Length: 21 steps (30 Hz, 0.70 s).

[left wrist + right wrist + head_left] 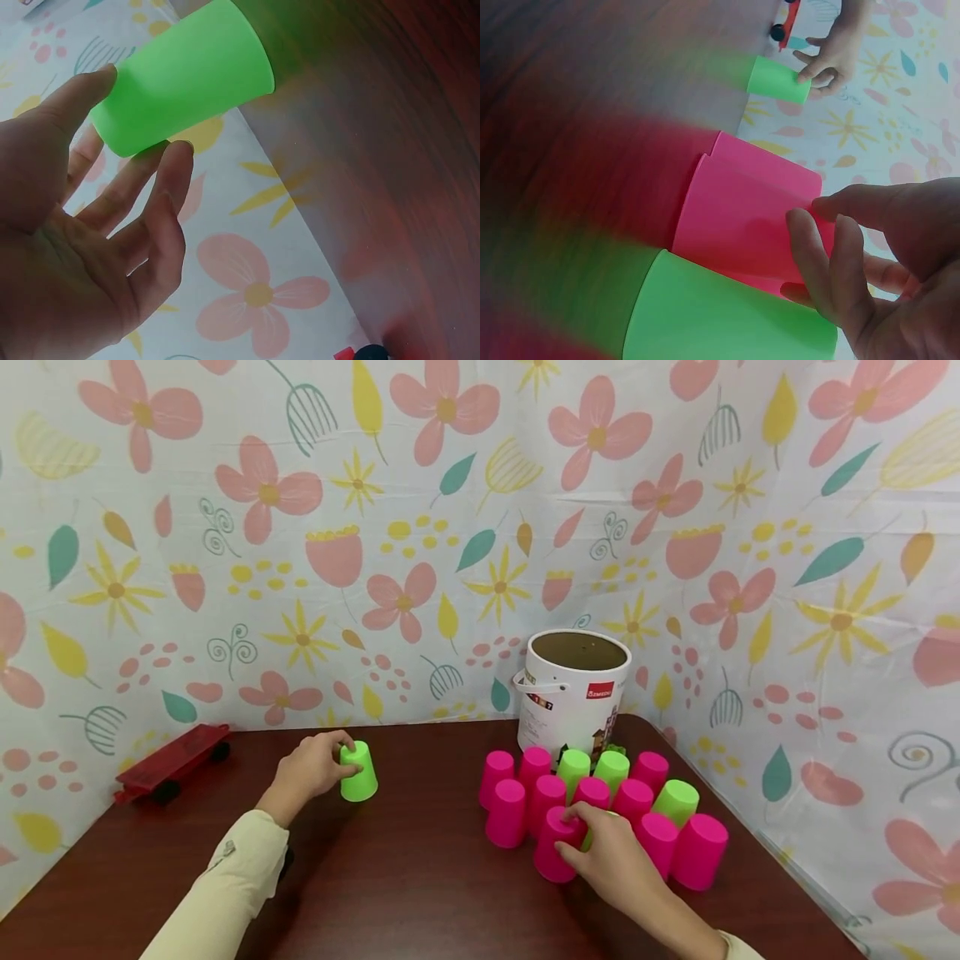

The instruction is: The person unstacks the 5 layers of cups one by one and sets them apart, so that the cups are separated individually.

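On the left of the dark table my left hand [315, 768] pinches a green cup [360, 774] near its narrow closed end. The cup stands upside down, its wide rim at or just above the table; the left wrist view shows thumb and fingertips on the cup's sides [187, 79]. My right hand [611, 856] grips a pink cup [553, 856] by its upper part, at the front of a group of upside-down cups. In the right wrist view the thumb and fingers meet this pink cup [742, 214], and a green cup [727, 319] stands close beside it.
Several pink cups [507, 814] and green cups [677, 802] stand close together on the right. Behind them is a white bucket [555, 714] with a handle. A red wheeled toy [176, 762] sits at the far left. Flowered cloth [405, 543] hangs behind the table [420, 877].
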Tool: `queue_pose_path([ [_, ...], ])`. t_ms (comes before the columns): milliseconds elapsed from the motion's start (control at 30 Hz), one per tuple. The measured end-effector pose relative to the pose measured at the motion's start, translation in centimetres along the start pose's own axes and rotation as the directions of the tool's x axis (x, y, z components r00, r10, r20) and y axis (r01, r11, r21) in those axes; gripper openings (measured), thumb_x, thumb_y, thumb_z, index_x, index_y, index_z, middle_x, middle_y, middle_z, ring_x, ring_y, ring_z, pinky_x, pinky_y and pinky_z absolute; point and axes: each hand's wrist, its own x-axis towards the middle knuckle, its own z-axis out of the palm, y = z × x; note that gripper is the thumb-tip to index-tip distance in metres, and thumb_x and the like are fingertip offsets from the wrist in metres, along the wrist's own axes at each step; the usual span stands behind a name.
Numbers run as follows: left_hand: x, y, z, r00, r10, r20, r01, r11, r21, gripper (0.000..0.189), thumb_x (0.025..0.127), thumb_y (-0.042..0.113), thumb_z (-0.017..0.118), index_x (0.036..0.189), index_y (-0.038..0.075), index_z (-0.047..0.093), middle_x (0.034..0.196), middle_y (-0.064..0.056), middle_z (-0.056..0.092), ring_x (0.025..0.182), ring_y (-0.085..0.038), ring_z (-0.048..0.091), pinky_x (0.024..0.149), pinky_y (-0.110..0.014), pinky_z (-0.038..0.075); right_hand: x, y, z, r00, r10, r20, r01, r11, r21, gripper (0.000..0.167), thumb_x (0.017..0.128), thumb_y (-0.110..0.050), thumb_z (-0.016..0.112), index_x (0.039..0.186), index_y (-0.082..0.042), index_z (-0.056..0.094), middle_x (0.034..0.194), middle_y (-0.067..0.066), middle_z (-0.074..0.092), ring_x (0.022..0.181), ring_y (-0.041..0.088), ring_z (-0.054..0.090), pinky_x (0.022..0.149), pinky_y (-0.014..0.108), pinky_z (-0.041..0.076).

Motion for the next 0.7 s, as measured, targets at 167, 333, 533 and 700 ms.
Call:
queue_pose_path([
  [167, -0.3, 0.1, 0.1, 1.000, 0.025, -0.018, -0.025, 1.000, 0.007, 0.034, 0.085, 0.034, 0.079, 0.112, 0.018, 0.066, 0.110, -0.008, 0.070, 0.084, -0.022, 0.062, 0.063, -0.041, 0.047, 0.0, -0.1, -0.1, 1.000, -0.003, 0.000, 0.003, 1.000, -0.008, 0.033, 0.075, -0.008, 0.086, 0.102, -0.011, 0.068, 0.077, -0.007, 0.062, 0.057, 0.009, 0.049, 0.054, 0.023, 0.046],
  [333, -0.9, 0.2, 0.6, 0.996, 0.077, -0.047, -0.077, 0.997, 0.013, 0.034, 0.083, 0.036, 0.080, 0.111, 0.021, 0.068, 0.110, -0.007, 0.071, 0.080, -0.019, 0.060, 0.058, -0.036, 0.045, -0.4, -0.3, -0.5, 0.999, -0.029, -0.030, 0.028, 0.999, -0.032, 0.038, 0.074, -0.010, 0.087, 0.106, -0.011, 0.067, 0.097, 0.000, 0.066, 0.059, 0.007, 0.050, 0.057, 0.022, 0.048],
  [533, -1.6, 1.1, 1.1, 0.989, 0.140, -0.051, -0.140, 0.990, 0.005, 0.032, 0.081, 0.035, 0.082, 0.108, 0.023, 0.069, 0.107, -0.003, 0.071, 0.065, -0.015, 0.053, 0.050, -0.033, 0.040, -1.1, -0.8, -1.2, 0.994, -0.078, -0.075, 0.075, 0.996, -0.049, 0.043, 0.072, -0.011, 0.088, 0.109, -0.010, 0.065, 0.107, 0.005, 0.064, 0.059, 0.005, 0.051, 0.057, 0.020, 0.049],
  [700, -1.9, 1.8, 1.5, 0.981, 0.186, -0.064, -0.186, 0.983, 0.010, 0.030, 0.079, 0.033, 0.083, 0.104, 0.026, 0.068, 0.101, 0.001, 0.071, 0.056, -0.014, 0.048, 0.046, -0.031, 0.038, -1.5, -1.2, -1.7, 0.994, -0.067, -0.081, 0.064, 0.997, -0.036, 0.042, 0.072, -0.012, 0.088, 0.108, -0.011, 0.066, 0.105, 0.003, 0.065, 0.058, 0.005, 0.053, 0.058, 0.020, 0.050],
])
